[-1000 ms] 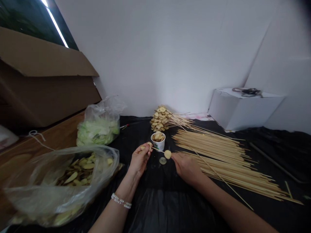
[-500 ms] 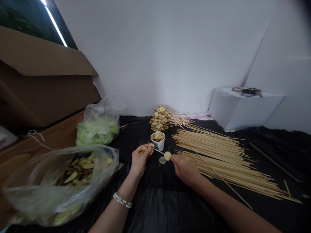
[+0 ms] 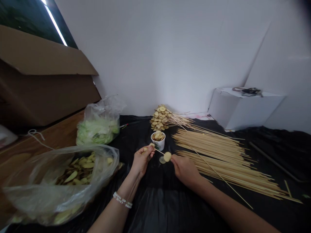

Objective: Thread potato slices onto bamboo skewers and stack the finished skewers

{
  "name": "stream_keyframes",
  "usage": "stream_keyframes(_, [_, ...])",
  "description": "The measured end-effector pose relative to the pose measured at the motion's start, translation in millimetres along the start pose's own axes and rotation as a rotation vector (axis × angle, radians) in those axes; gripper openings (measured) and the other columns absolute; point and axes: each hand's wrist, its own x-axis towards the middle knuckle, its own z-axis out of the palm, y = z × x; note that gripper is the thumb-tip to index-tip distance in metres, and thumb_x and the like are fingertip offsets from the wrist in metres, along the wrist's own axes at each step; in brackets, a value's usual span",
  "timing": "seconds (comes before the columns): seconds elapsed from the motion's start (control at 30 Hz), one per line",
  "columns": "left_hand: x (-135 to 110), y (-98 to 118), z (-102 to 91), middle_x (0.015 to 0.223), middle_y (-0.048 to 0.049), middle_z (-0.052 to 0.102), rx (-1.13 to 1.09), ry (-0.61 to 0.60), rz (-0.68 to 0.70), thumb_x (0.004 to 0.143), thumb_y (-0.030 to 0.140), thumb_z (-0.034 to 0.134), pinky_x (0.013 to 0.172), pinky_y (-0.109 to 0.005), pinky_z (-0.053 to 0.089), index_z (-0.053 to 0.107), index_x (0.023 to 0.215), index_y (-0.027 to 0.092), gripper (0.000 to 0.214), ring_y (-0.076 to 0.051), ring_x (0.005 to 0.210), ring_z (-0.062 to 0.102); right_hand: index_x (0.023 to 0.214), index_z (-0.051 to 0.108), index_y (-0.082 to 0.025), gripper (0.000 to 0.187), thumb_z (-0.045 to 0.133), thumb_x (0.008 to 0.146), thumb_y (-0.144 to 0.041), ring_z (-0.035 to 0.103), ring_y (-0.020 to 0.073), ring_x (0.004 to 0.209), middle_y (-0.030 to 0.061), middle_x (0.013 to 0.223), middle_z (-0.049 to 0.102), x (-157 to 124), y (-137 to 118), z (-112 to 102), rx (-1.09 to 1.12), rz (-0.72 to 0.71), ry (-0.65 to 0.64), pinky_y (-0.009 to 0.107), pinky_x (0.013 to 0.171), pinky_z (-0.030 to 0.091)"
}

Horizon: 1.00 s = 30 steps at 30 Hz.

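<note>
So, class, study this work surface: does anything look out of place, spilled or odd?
Yes: a loose, pale potato slice lies alone on the black plastic sheet, just below the slice on the skewer, so it looks dropped. A single skewer also sits askew at the right end of the skewer pile.
</note>
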Motion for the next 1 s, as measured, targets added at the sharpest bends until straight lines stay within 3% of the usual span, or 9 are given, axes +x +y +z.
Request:
stream_keyframes(0.3, [-1.5, -4.2, 0.1, 0.069, -0.0047, 0.071, 0.077, -0.011, 0.048, 0.049, 0.032, 0.089, 0.054, -0.016, 0.047, 0.072, 0.067, 0.011, 0.032, -0.006, 0.055, 0.058, 0.09, 0.062, -0.018, 0.019, 0.044, 0.089, -0.01, 0.06, 0.0159, 0.07, 0.0051, 0.08, 0.067, -3.1, -1.6, -1.5, -0.134, -0.065, 0.026, 0.027, 0.058, 0.03])
stream_keyframes(0.57, [-3.7, -6.3, 2.0, 0.067, -0.0051, 0.071, 0.105, -0.014, 0.052, 0.048, 0.033, 0.089, 0.055, -0.016, 0.049, 0.074, 0.073, 0.011, 0.036, -0.007, 0.056, 0.058, 0.078, 0.06, -0.019, 0.025, 0.041, 0.094, -0.016, 0.06, 0.0132, 0.065, 0.0012, 0.071, 0.067, 0.2, -1.3, 0.0, 0.133, 0.025, -0.034, 0.024, 0.059, 0.031])
stream_keyframes(0.73, [-4.8, -6.2, 3.1, 0.068, -0.0056, 0.071, 0.098, -0.031, 0.035, 0.049, 0.033, 0.089, 0.054, -0.015, 0.048, 0.074, 0.07, 0.011, 0.034, -0.006, 0.055, 0.057, 0.087, 0.061, -0.017, 0.021, 0.041, 0.091, -0.012, 0.061, 0.0157, 0.071, 0.0055, 0.08, 0.068, -2.6, -0.5, 2.2, -0.004, -0.033, 0.019, 0.025, 0.059, 0.031])
stream_keyframes(1.0, [-3.9, -3.3, 2.6, 0.072, -0.0066, 0.071, 0.096, -0.041, 0.065, 0.055, 0.037, 0.085, 0.053, -0.016, 0.046, 0.074, 0.071, 0.011, 0.032, -0.007, 0.057, 0.058, 0.083, 0.059, -0.019, 0.024, 0.039, 0.096, -0.02, 0.061, 0.0147, 0.073, 0.0023, 0.077, 0.068, 3.8, 6.1, 6.3, 0.107, -0.015, 0.028, 0.024, 0.06, 0.032])
